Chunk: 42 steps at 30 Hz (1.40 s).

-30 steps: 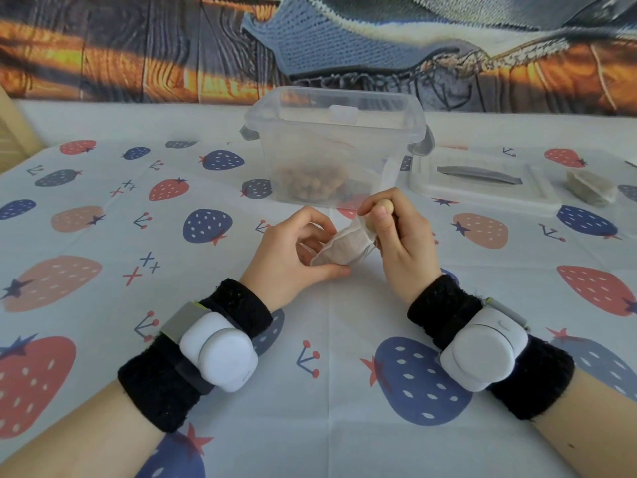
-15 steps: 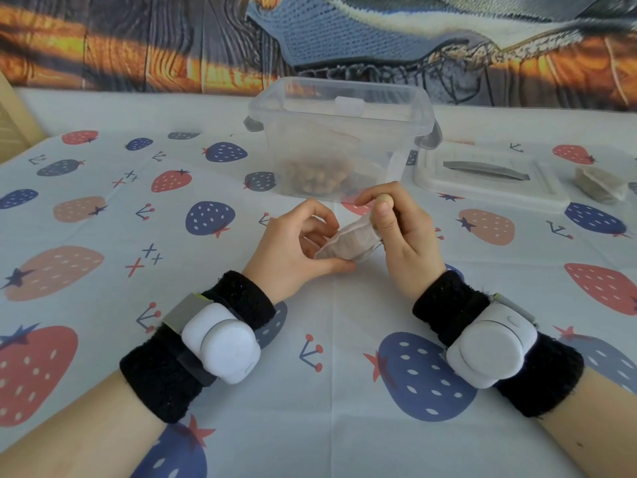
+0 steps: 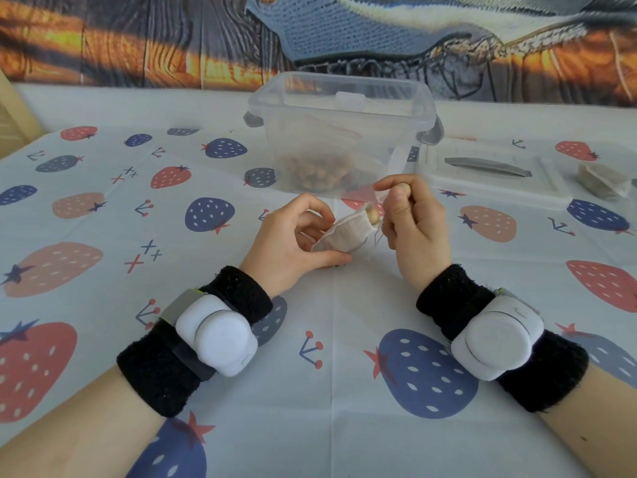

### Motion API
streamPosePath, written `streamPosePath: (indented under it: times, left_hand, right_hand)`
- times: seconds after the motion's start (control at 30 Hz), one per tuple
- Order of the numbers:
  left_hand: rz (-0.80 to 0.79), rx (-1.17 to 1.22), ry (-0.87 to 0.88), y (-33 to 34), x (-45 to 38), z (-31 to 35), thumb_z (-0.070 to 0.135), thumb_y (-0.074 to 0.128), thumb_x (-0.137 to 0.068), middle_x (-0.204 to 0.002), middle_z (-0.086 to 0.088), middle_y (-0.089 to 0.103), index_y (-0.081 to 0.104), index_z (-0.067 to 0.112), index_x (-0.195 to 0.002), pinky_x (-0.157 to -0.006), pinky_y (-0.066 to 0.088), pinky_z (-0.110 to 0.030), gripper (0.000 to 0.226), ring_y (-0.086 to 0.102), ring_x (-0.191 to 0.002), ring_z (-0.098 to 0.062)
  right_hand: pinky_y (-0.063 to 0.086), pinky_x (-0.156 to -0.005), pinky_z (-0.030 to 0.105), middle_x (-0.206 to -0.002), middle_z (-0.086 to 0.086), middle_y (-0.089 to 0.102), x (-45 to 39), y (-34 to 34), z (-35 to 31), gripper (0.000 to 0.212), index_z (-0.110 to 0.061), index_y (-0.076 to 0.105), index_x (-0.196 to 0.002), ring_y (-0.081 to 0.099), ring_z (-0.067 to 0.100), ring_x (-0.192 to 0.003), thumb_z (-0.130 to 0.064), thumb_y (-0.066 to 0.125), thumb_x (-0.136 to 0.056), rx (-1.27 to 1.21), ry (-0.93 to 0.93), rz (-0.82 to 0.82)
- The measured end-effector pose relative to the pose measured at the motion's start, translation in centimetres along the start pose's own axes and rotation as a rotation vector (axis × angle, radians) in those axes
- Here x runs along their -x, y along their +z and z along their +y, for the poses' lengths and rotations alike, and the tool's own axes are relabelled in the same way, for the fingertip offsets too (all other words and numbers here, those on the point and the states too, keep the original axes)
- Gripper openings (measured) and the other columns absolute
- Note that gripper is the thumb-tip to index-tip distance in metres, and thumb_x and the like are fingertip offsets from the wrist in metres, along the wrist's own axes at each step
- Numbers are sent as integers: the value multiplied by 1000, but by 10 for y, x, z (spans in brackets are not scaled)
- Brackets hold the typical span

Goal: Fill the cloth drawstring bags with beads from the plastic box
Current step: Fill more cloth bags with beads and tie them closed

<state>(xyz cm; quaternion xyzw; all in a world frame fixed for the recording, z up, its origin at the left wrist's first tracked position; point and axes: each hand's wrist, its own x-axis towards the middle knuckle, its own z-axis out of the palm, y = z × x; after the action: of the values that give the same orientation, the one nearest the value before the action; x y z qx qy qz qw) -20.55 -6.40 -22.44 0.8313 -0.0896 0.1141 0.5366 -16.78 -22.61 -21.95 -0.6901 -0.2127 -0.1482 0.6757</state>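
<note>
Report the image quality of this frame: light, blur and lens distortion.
Head view: soft, even light, faint shadows under the hands; wide-angle lens bends the table's far edge; the beads look hazy through the plastic box; the cloth bag in the left hand is fairly sharp; the backdrop is soft.

Box behind bag; lid right of box

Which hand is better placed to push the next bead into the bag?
Right. The right hand pinches a bead just above the bag mouth; the left hand holds the bag.
</note>
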Motion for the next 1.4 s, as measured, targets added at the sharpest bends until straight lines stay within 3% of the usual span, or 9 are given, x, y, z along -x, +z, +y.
streamPosePath:
  times: [0.13,0.3,0.43,0.57,0.67,0.83,1.03,1.27,1.4]
  left_hand:
    - [-5,24,-28,-3,-2,-1,8,84,-64,-83,8,67,53,19,-89,-70,48,-24,42,62,-78,-4]
    - [-19,132,-76,-8,-6,-5,1,78,-69,-95,-9,70,51,17,-94,-79,51,-36,41,64,-86,-18]
    - [-60,123,-103,-8,-7,-7,5,79,-68,-94,-8,71,50,19,-95,-83,50,-31,41,64,-87,-17]
    - [-52,133,-115,-7,-8,-9,4,79,-69,-92,-7,71,51,18,-96,-80,50,-28,40,64,-85,-18]
    - [-25,123,-118,-8,-8,-10,7,80,-69,-92,-11,71,52,12,-100,-82,50,-33,42,65,-87,-26]
    - [-28,83,-86,-6,-6,-6,10,84,-62,-86,-5,70,53,19,-91,-74,49,-26,44,62,-78,-12]
    - [-25,61,-47,-5,-4,-4,5,87,-58,-81,3,68,52,20,-89,-67,50,-26,48,61,-73,-9]
    - [-18,47,-50,-5,-5,-6,15,86,-61,-85,-6,69,54,19,-90,-66,47,-16,44,58,-67,-5]
    - [-64,115,-51,-6,-5,-8,33,81,-70,-84,0,71,58,24,-96,-71,48,-17,36,64,-74,-7]
  right_hand:
    - [24,-42,13,-49,-15,34,-4,-4,2,30,-13,52,-79,27,6,-43,-29,31,-94,-42,66,75]
    - [22,-41,12,-45,-15,29,1,-2,-3,34,-14,35,-63,24,7,-42,-31,31,-92,-67,73,48]
    - [29,-50,11,-48,-16,39,5,-1,-3,23,-14,46,-74,32,3,-44,-25,40,-94,9,-58,-43]
    - [28,-51,21,-52,-21,48,7,0,-4,18,-19,54,-85,29,6,-46,-28,39,-90,36,-132,-87]
    - [28,-50,17,-50,-20,45,5,-1,-2,12,-20,50,-87,31,4,-46,-29,42,-90,32,-66,-73]
    - [29,-46,13,-51,-16,48,4,-1,2,10,-20,38,-90,31,3,-44,-24,46,-88,-44,19,-136]
    - [29,-48,17,-55,22,40,4,-1,1,12,-12,62,-87,26,8,-47,-23,63,-82,34,-63,-176]
    - [26,-47,17,-51,5,28,4,-2,3,6,-19,65,-88,24,11,-47,-18,60,-85,134,-69,-183]
    - [26,-47,23,-49,12,28,2,-2,6,5,-19,59,-83,25,15,-46,-22,56,-86,161,-45,-141]
